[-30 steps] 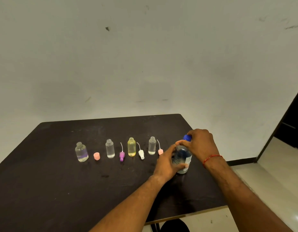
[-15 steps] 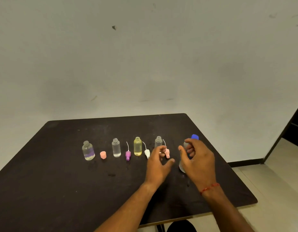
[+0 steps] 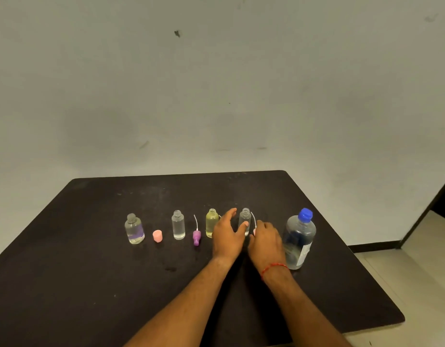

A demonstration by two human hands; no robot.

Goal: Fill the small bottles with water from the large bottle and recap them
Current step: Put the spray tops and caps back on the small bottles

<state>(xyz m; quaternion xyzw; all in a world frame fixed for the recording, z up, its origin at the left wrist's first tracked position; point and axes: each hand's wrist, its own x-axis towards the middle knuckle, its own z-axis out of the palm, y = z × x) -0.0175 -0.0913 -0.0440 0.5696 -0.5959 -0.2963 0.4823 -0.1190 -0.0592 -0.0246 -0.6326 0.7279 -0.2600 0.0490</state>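
Four small bottles stand in a row on the black table (image 3: pixel 91 284): a clear one with a grey top (image 3: pixel 134 229), an uncapped clear one (image 3: pixel 178 225), a yellow one (image 3: pixel 211 222) and an uncapped clear one (image 3: pixel 244 217). The large bottle (image 3: pixel 300 239), blue cap on, stands at the right. My left hand (image 3: pixel 227 237) is spread between the yellow and the right clear bottle, thumb touching that clear bottle's front. My right hand (image 3: pixel 266 240) pinches the pink spray cap (image 3: pixel 254 231) beside that bottle. My left hand hides the white cap.
A loose pink cap (image 3: pixel 157 235) and a purple spray cap (image 3: pixel 196 237) with its thin tube lie between the left bottles. The table's right edge is close to the large bottle. A grey wall stands behind, with a dark doorway (image 3: pixel 441 201) at the right.
Both hands let go of the large bottle, which now stands capped at the right. They moved left to the rightmost small bottle and its pink spray cap.
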